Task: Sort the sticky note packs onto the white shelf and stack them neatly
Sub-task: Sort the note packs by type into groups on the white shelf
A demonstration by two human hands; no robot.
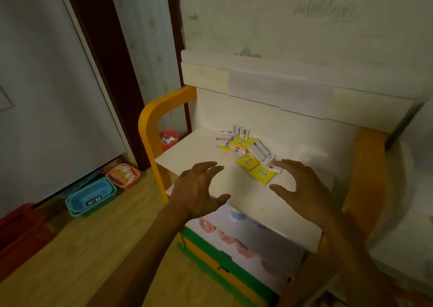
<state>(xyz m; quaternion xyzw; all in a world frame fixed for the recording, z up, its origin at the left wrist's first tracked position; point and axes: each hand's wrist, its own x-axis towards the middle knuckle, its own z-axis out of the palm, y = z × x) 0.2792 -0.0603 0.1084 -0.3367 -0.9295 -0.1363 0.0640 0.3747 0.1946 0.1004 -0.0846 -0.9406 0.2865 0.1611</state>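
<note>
Left hand point(199, 189) spread, released, gripping nothing, over white shelf point(199, 156). Right hand point(302, 189) likewise loose, fingertips point(277, 163) just beside nearest yellow pack point(262, 174). Sticky note packs point(246, 148) jumbled in loose pile mid-shelf, unstacked. Blue basket point(91, 196) on floor, left.

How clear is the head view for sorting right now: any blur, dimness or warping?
Head view: dim, warm light; sticky note packs on the white shelf are soft but colours readable; left hand and right hand slightly motion-blurred; lower shelves smeared; wide-angle bending at the edges; no strong glare.
</note>
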